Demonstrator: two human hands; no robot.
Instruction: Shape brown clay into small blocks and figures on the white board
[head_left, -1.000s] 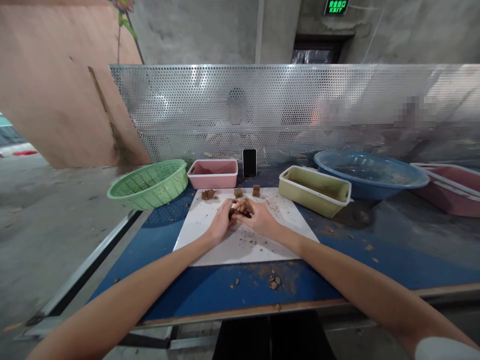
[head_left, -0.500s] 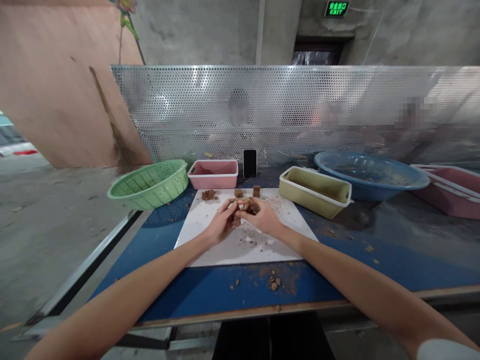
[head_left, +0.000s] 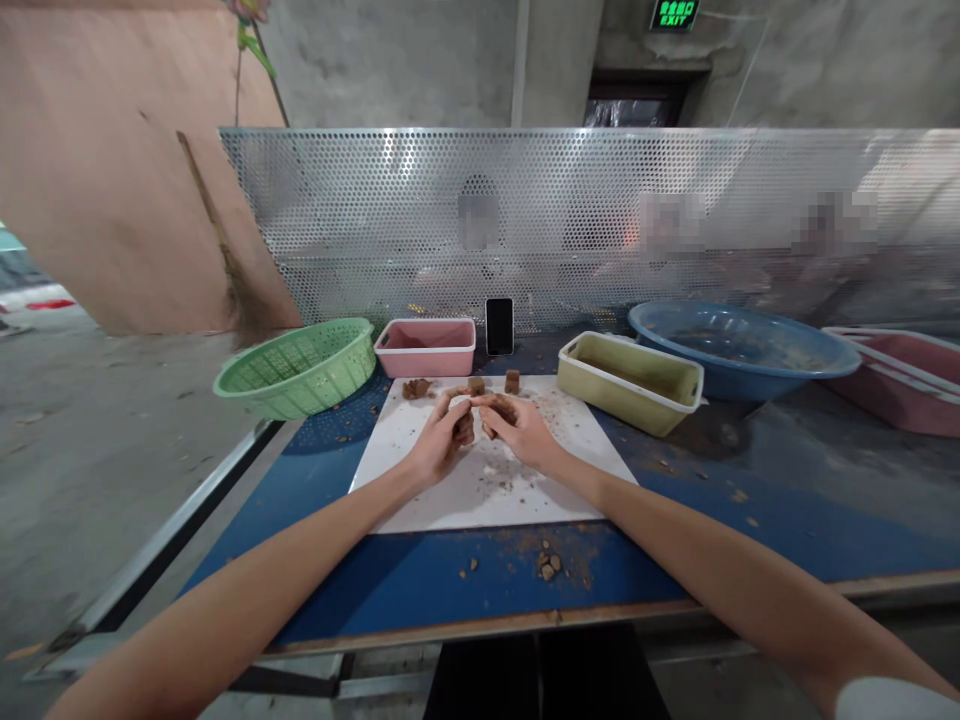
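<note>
My left hand and my right hand meet at the fingertips above the white board. Both have brown, soiled fingers, curled and pressed together. Whatever lies between them is too small or hidden to name. Just beyond the hands stand two small brown blocks, one behind the fingertips and one to its right. A crumbly brown lump rests near the board's back left corner. Crumbs are scattered over the board.
A green basket and pink bin stand back left. A phone stands upright behind the board. To the right are a yellow-green bin, blue basin and another pink bin. Brown bits lie near the table's front edge.
My hands have shifted slightly, and a wider gap shows between them below the touching fingertips. My right hand's fingers have turned a little. The blocks and lump have not moved.
</note>
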